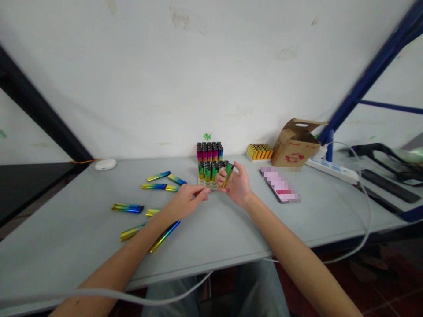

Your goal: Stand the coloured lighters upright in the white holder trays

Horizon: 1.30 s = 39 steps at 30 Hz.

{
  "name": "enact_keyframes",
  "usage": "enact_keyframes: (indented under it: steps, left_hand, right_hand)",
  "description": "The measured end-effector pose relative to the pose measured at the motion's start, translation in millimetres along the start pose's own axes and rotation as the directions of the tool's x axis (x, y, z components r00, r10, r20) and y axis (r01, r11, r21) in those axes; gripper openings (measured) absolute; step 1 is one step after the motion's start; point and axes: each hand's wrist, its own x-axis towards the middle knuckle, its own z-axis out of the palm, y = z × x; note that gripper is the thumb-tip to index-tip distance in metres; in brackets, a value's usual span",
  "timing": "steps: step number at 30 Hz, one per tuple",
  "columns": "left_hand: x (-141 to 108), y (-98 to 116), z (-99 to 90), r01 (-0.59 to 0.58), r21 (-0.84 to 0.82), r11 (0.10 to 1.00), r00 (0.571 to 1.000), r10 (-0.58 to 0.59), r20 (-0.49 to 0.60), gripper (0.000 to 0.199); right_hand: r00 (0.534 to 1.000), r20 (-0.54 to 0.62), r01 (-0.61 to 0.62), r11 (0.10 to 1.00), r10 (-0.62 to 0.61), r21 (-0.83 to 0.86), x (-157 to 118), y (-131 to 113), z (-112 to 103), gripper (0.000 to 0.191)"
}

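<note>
A green-and-yellow lighter (228,173) stands upright in my right hand (238,184), its fingers bent around it. My left hand (194,198) is closed just to the left, thumb and fingertips together; anything between them is hidden. Behind both hands, several green-yellow lighters (207,172) with black tops stand in rows in a clear tray (202,181), partly covered by my right fingers. Loose blue-and-yellow lighters lie around my left forearm, among them one lighter (127,208) at the far left and another lighter (165,236) near the table's front.
Pink-and-blue lighters (209,152) stand by the wall. Yellow lighters (260,152) are grouped beside an open cardboard box (294,143). A phone (280,185) lies on the right, near a power strip (332,171). A white case (105,164) sits back left. A white cable (368,211) hangs over the edge.
</note>
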Motion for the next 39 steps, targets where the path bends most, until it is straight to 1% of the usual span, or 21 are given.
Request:
enact_keyframes:
  steps: [11,17,23,29,36,39]
  left_hand:
    - [-1.0,-1.0,0.3,0.0,0.018,1.0,1.0,0.0,0.017,0.039]
    - [0.0,-0.6,0.6,0.0,0.017,1.0,1.0,0.0,0.019,0.038]
    - [-0.3,-0.8,1.1,-0.013,0.014,1.0,1.0,0.012,0.022,0.039]
    - [-0.5,0.1,0.6,-0.013,0.029,0.999,1.0,0.012,0.024,0.039]
    - [-0.7,-1.8,1.9,-0.017,0.033,0.999,0.999,0.016,0.029,0.04]
    - [-1.0,-3.1,2.6,-0.016,0.029,0.999,0.999,0.015,0.033,0.04]
  right_hand:
    - [0.997,0.028,-0.071,0.997,0.071,-0.008,0.9,-0.5,-3.9,0.058]
    - [0.995,-0.005,-0.098,0.995,0.098,0.015,1.0,-0.6,-2.2,0.055]
    - [0.999,0.026,-0.045,0.999,0.046,-0.017,-1.6,0.1,-0.4,0.051]
    - [0.999,-0.022,-0.05,0.997,0.049,-0.057,-0.5,1.3,-0.1,0.049]
    - [0.999,-0.017,-0.041,0.996,0.04,-0.081,-0.4,2.3,-0.6,0.042]
    - [0.999,-0.037,-0.021,0.995,0.017,-0.1,-0.1,2.9,0.3,0.039]
